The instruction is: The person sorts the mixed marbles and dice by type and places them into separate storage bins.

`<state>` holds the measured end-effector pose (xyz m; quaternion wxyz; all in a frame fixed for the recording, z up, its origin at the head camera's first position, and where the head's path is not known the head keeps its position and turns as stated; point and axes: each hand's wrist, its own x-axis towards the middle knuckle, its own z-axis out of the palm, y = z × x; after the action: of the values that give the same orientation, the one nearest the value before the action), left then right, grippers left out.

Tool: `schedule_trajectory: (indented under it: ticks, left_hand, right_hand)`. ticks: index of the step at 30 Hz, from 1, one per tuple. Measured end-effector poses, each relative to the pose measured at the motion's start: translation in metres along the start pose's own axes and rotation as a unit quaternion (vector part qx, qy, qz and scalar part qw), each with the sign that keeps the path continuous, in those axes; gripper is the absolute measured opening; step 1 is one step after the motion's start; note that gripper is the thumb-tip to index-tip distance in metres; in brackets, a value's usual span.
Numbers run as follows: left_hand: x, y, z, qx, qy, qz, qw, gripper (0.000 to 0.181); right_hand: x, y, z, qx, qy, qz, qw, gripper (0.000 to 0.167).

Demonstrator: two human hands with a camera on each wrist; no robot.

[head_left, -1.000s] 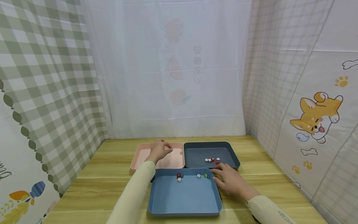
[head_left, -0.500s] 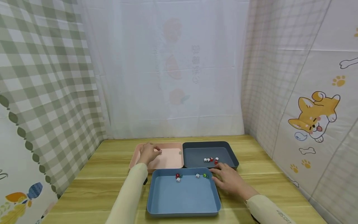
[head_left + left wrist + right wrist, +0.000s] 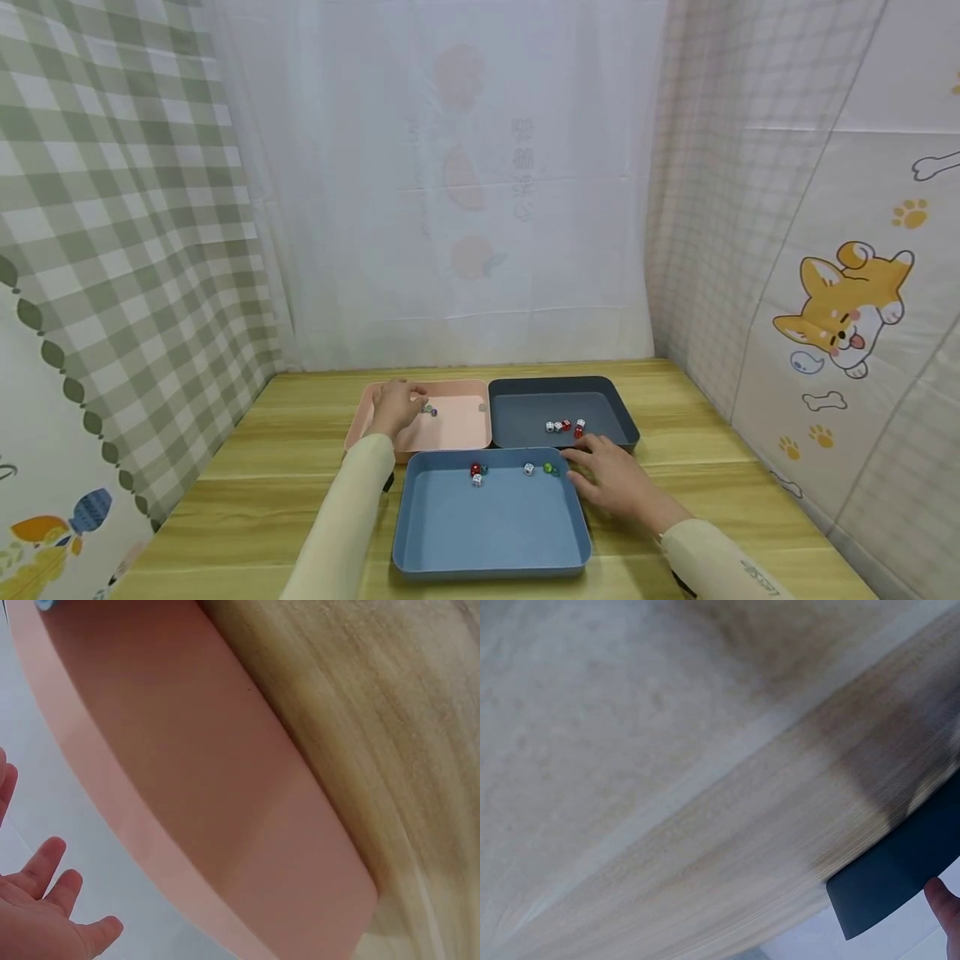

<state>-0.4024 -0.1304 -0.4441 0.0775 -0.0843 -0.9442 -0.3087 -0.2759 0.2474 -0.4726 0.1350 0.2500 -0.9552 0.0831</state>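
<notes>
Above the left part of the pink tray (image 3: 459,433), my left hand (image 3: 394,407) is raised, its fingers spread in the left wrist view. Small dice (image 3: 433,412) lie on the tray floor just beside the fingertips; a pale greenish die (image 3: 482,407) sits near the right wall. My right hand (image 3: 611,479) rests with loosely bent fingers at the upper right corner of the blue tray (image 3: 491,533), holding nothing visible. Inside that tray are a red die (image 3: 476,469), white dice (image 3: 528,469) and green ones (image 3: 548,468) along the far side.
A dark slate tray (image 3: 525,404) adjoins the pink one on the right, with white and red dice (image 3: 558,427) near its front. All three trays stand on a wood-grain table (image 3: 247,500). Curtains (image 3: 465,208) enclose the back and sides.
My left hand has moved left over the pink tray, and its pinch has loosened. Dice now show beside its fingertips. The right hand has stayed at the blue tray's corner.
</notes>
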Motion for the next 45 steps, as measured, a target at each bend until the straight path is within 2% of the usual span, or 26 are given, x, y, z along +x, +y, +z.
schedule_trajectory:
  ticks: [12, 19, 26, 34, 40, 45]
  left_hand:
    - [0.005, 0.023, 0.0, 0.029, 0.0, 0.006, 0.9996, 0.027]
    - [0.006, 0.038, 0.007, -0.002, -0.006, 0.02, 0.9998, 0.026]
    - [0.002, 0.057, 0.022, -0.042, -0.029, 0.062, 0.9968, 0.025]
    - [-0.006, 0.083, 0.04, -0.063, -0.055, 0.107, 0.9908, 0.017]
    - [-0.014, 0.1, 0.052, -0.033, -0.079, 0.158, 0.9838, 0.023]
    - [-0.019, 0.111, 0.061, -0.012, -0.101, 0.168, 0.9804, 0.024]
  right_hand:
    - [-0.002, 0.003, 0.0, -0.001, 0.005, -0.007, 1.0, 0.035]
    - [-0.002, 0.004, 0.0, -0.003, 0.005, -0.01, 0.9999, 0.035]
    - [-0.003, 0.007, 0.003, -0.006, 0.009, -0.012, 0.9999, 0.034]
    - [-0.003, 0.008, 0.003, -0.006, 0.001, -0.006, 1.0, 0.035]
    - [-0.003, 0.007, 0.003, -0.009, 0.003, -0.01, 0.9999, 0.035]
    - [-0.003, 0.006, 0.001, -0.005, 0.001, -0.004, 1.0, 0.035]
